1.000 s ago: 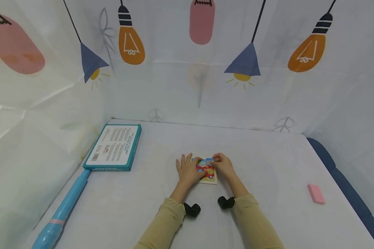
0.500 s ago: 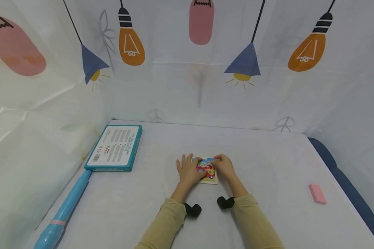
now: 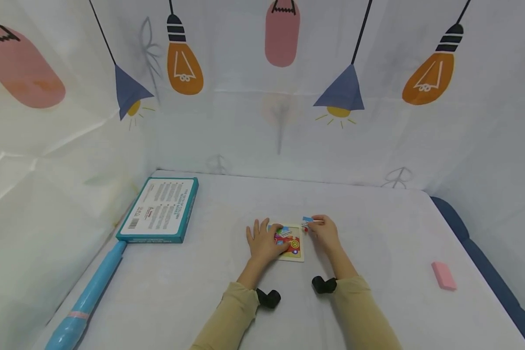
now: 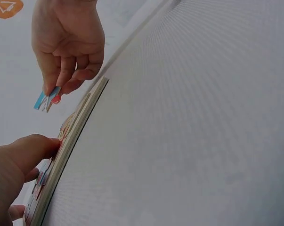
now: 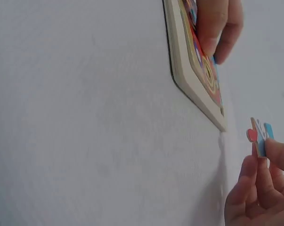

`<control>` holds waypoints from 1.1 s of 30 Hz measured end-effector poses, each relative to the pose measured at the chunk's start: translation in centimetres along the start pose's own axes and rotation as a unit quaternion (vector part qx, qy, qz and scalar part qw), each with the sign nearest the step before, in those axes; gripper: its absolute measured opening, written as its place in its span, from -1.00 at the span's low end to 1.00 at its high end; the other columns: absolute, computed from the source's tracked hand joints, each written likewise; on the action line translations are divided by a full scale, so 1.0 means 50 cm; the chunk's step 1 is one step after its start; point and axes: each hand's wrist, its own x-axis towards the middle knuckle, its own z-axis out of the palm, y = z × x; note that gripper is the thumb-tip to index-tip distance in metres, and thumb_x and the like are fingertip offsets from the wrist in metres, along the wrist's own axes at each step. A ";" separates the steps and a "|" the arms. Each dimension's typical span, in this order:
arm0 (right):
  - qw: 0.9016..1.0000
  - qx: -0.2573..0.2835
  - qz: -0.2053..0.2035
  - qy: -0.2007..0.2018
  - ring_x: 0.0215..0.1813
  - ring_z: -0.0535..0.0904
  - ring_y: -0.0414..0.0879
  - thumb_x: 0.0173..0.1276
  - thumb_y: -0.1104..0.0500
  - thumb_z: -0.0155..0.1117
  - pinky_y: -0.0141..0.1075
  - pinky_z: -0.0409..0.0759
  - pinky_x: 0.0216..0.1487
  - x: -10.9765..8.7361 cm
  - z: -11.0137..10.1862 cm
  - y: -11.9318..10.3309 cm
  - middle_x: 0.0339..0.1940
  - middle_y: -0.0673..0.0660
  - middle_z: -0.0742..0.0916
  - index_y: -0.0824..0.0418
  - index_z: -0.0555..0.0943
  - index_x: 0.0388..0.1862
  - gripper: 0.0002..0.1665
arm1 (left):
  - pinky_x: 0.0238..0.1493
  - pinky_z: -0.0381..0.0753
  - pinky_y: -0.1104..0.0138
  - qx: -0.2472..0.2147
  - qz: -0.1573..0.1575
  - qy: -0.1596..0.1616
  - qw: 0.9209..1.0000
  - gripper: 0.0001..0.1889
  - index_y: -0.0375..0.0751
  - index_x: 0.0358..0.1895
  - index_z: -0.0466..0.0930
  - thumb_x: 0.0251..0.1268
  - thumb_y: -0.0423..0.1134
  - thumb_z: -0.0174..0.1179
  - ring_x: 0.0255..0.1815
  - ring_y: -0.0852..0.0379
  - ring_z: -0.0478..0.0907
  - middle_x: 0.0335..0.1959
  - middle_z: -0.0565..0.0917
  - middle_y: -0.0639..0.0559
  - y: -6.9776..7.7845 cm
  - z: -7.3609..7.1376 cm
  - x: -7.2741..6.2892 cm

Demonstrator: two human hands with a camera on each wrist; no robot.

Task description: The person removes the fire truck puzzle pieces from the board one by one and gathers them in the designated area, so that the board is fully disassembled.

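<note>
Left grip: fingers spread, thumb laid on the board, probably to stop it sliding.
Right grip: thumb and fingers pinch the piece by its right end, probably to leave the rest free.
Piece: raised just beside the board's far right corner, jutting left; long axis unclear.
Board: flat on the surface, edges running near-far and left-right; longer side unclear, its left part covered.

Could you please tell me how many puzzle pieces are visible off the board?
1: the blue, white and red piece pinched in the right hand, beyond the far right corner of the board. The left hand might hide others.
</note>
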 end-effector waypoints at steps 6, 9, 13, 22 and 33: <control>0.999 0.032 -0.002 -0.001 -0.39 0.52 -0.22 0.31 0.27 0.13 -0.43 0.49 -0.39 -0.005 -0.027 0.010 -0.19 0.26 0.62 0.39 0.40 0.08 -0.62 | 0.33 -0.21 -0.18 -0.002 0.000 0.005 1.000 -0.43 0.13 0.10 0.49 -0.06 0.19 0.28 0.42 -0.22 -0.03 0.33 0.27 -0.09 0.000 0.001 -0.003; 0.999 0.047 -0.006 -0.002 -0.40 0.54 -0.25 0.31 0.29 0.12 -0.43 0.52 -0.38 -0.004 -0.042 0.016 -0.20 0.27 0.64 0.41 0.38 0.08 -0.62 | 0.32 -0.21 -0.18 -0.004 0.003 0.012 1.000 -0.43 0.14 0.09 0.50 -0.06 0.19 0.28 0.42 -0.23 -0.03 0.33 0.27 -0.09 -0.001 0.002 -0.004; 0.998 0.060 0.001 -0.003 -0.40 0.55 -0.29 0.32 0.29 0.11 -0.46 0.52 -0.36 -0.004 -0.066 0.024 -0.16 0.27 0.63 0.41 0.36 0.12 -0.59 | 0.32 -0.19 -0.19 -0.006 0.009 0.021 1.000 -0.44 0.13 0.08 0.50 -0.05 0.19 0.28 0.41 -0.24 -0.01 0.32 0.29 -0.10 -0.001 0.003 -0.004; 0.997 0.076 0.008 0.014 -0.44 0.54 -0.37 0.31 0.30 0.11 -0.51 0.50 -0.37 -0.009 -0.121 0.051 -0.29 0.09 0.63 0.44 0.34 0.15 -0.55 | 0.33 -0.23 -0.18 -0.008 0.003 0.007 1.000 -0.44 0.13 0.11 0.49 -0.03 0.18 0.26 0.43 -0.22 -0.04 0.35 0.26 -0.09 -0.001 0.003 -0.007; 0.998 0.058 0.006 0.034 -0.45 0.52 -0.40 0.31 0.29 0.10 -0.52 0.52 -0.37 -0.011 -0.171 0.074 -0.36 0.00 0.60 0.46 0.32 0.17 -0.52 | 0.32 -0.21 -0.19 -0.010 0.010 0.007 1.000 -0.43 0.14 0.11 0.49 -0.03 0.19 0.25 0.42 -0.24 -0.03 0.34 0.26 -0.10 0.000 0.000 -0.008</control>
